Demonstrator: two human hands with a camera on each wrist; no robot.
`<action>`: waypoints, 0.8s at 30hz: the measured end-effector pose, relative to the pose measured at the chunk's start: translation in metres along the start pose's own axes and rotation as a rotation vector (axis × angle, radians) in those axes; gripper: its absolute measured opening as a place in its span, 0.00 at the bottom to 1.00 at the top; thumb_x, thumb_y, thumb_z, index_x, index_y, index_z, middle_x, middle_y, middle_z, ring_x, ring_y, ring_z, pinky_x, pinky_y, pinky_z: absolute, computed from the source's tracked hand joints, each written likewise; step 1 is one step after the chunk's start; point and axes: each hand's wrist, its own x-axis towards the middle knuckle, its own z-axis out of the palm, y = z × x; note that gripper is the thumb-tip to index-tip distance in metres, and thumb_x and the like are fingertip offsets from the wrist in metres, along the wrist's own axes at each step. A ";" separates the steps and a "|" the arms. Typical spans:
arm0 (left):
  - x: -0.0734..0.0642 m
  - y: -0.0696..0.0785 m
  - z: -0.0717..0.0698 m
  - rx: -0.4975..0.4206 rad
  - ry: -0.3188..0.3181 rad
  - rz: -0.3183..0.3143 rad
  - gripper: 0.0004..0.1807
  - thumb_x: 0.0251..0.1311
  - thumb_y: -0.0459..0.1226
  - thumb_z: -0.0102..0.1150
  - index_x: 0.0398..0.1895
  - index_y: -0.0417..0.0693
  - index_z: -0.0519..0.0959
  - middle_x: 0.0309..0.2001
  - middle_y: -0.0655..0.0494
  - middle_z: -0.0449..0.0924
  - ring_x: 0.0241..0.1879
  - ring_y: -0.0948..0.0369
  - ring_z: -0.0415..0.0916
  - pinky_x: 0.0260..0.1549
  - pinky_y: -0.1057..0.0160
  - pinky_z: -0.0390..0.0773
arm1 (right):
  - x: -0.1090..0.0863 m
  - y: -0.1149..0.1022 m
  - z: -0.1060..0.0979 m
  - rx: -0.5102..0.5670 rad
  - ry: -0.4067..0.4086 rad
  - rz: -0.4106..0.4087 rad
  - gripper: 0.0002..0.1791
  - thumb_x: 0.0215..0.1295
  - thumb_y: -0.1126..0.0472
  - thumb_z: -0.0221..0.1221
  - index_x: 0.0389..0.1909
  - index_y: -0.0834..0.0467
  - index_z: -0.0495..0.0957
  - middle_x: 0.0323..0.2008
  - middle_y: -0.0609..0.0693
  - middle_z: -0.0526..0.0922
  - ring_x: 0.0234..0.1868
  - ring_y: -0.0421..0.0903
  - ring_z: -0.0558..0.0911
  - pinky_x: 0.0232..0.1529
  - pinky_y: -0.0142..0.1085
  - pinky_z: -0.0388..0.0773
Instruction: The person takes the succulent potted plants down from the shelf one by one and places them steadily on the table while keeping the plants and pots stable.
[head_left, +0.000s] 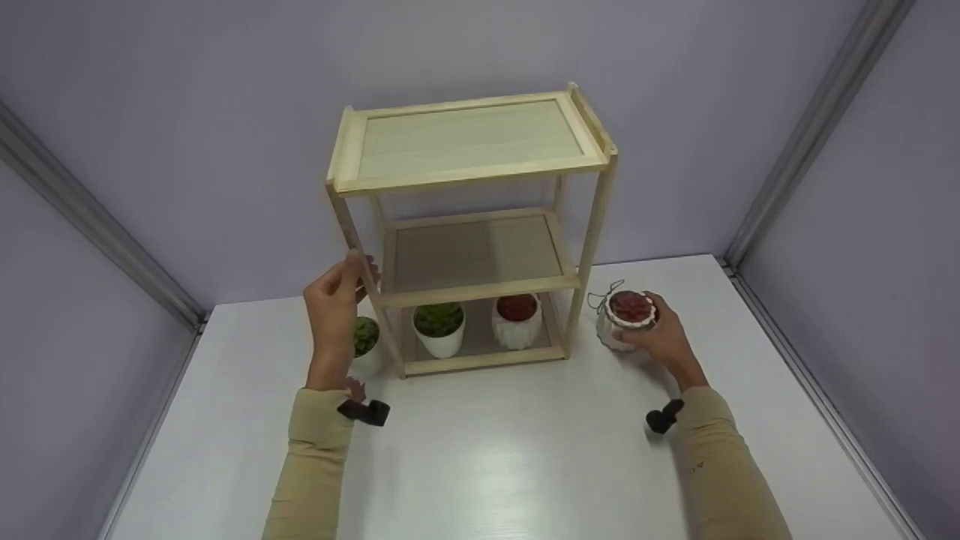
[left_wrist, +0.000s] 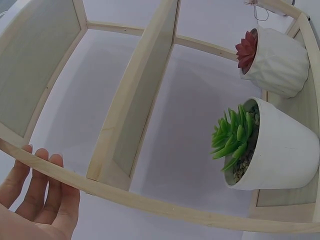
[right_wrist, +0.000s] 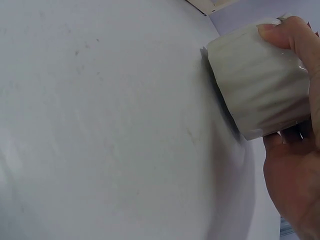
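At frame right, the right hand (head_left: 664,336) gripped the pot (head_left: 610,331) between thumb and fingers, right of the shelf (head_left: 480,259); the left hand's (head_left: 334,300) fingers curled round its left post (head_left: 386,330).

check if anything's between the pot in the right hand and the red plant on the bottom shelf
Yes: in the head view, the right front wooden upright falls between the white pot in the right hand and the red plant on the bottom shelf. Nothing visible stands in front of that upright.
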 end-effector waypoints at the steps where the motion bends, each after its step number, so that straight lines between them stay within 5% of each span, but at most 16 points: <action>1: 0.000 0.000 0.000 0.001 -0.001 -0.001 0.21 0.77 0.51 0.58 0.44 0.43 0.90 0.45 0.45 0.88 0.52 0.53 0.87 0.63 0.52 0.84 | 0.000 0.000 0.000 0.000 0.000 0.002 0.58 0.54 0.61 0.79 0.82 0.61 0.54 0.77 0.65 0.66 0.79 0.64 0.64 0.82 0.61 0.58; 24: 0.000 0.002 0.000 -0.004 -0.002 -0.014 0.21 0.76 0.51 0.59 0.41 0.43 0.90 0.42 0.49 0.89 0.52 0.53 0.87 0.62 0.54 0.84 | 0.002 0.007 -0.004 -0.036 -0.046 0.002 0.59 0.56 0.55 0.79 0.82 0.61 0.53 0.77 0.65 0.66 0.80 0.64 0.63 0.82 0.62 0.55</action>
